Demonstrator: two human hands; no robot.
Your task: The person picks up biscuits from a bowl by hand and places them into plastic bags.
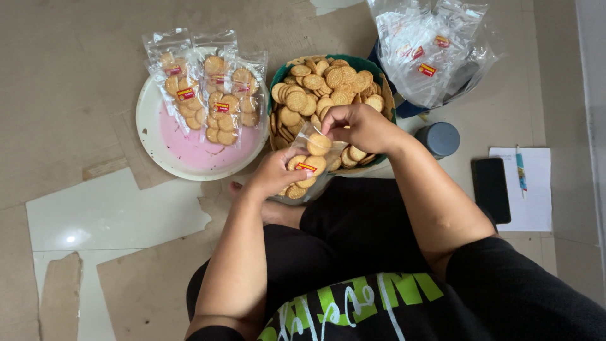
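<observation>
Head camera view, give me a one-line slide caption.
Left hand holds a clear bag while right hand drops round biscuits in, above a green bowl.

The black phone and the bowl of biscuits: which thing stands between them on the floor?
In the head view, a grey round container stands between the black phone and the bowl of biscuits, closer to the phone's side.

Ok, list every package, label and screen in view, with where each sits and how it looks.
Clear plastic biscuit packet with a red-and-yellow label: held in the left hand, right hand at its mouth.
Three filled clear packets, same labels: on the white-and-pink round plate.
Heap of empty clear labelled bags: top right.
Black phone, dark screen: floor, right.
White paper sheet: beside the phone.
</observation>
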